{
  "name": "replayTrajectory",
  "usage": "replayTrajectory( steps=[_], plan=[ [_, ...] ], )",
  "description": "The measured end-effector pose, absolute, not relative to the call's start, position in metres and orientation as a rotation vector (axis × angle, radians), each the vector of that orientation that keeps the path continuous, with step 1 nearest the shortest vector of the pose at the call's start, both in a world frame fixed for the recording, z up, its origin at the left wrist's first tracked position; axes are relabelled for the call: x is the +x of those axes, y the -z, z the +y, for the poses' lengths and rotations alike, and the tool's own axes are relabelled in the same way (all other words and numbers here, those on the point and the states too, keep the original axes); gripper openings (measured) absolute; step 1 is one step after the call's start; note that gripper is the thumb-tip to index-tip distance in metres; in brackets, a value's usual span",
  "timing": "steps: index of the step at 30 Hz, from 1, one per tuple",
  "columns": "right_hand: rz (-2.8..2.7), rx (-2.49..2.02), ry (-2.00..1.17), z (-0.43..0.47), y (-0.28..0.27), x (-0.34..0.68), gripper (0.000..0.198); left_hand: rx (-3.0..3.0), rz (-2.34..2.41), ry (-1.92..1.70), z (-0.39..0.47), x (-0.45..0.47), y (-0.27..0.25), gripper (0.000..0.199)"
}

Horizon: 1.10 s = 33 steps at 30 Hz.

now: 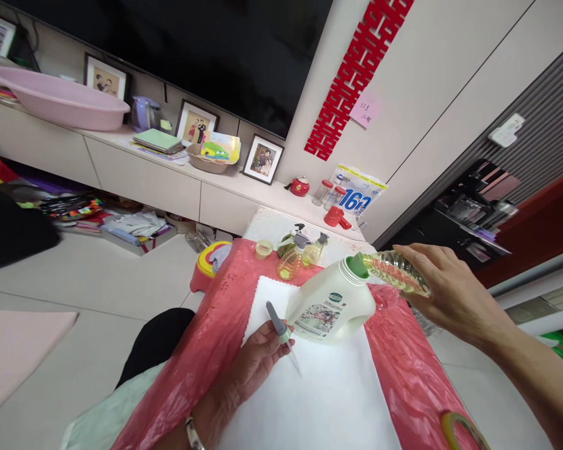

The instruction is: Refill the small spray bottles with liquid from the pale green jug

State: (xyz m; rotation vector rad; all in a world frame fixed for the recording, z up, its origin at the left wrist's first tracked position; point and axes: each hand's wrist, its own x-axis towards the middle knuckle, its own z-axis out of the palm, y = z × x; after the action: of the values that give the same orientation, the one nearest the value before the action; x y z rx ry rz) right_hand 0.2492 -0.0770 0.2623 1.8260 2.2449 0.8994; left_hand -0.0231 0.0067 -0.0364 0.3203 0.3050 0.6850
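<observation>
My right hand is wrapped round a clear ribbed plastic bottle, tilted nearly sideways. Its neck end meets the green spout in the mouth of a large white detergent jug. The jug stands on a white sheet, label towards me. Fingers of my left hand pinch a bottle pump head with a grey nozzle, a pale green collar and a thin tube pointing down. Beyond the jug stand a yellowish pump bottle and others partly hidden behind it, with a small cup beside them.
A red plastic cover lies under the sheet. A tape roll sits at its near right edge. A yellow-topped stool stands left of the table. Behind, a long cabinet holds a pink basin and framed photos.
</observation>
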Motion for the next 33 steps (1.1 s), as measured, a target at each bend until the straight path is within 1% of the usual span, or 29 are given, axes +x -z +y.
replayTrajectory(
  steps=[27,33],
  plan=[
    [2.262,1.728,-0.981,-0.073,-0.276,0.236,0.046,0.318,0.287,-0.681,0.007,-0.023,0.040,0.037],
    [2.218,1.726,-1.008,-0.072,-0.279,0.238,0.052,0.312,0.270,-0.683,0.007,-0.023,0.040,0.032]
  ],
)
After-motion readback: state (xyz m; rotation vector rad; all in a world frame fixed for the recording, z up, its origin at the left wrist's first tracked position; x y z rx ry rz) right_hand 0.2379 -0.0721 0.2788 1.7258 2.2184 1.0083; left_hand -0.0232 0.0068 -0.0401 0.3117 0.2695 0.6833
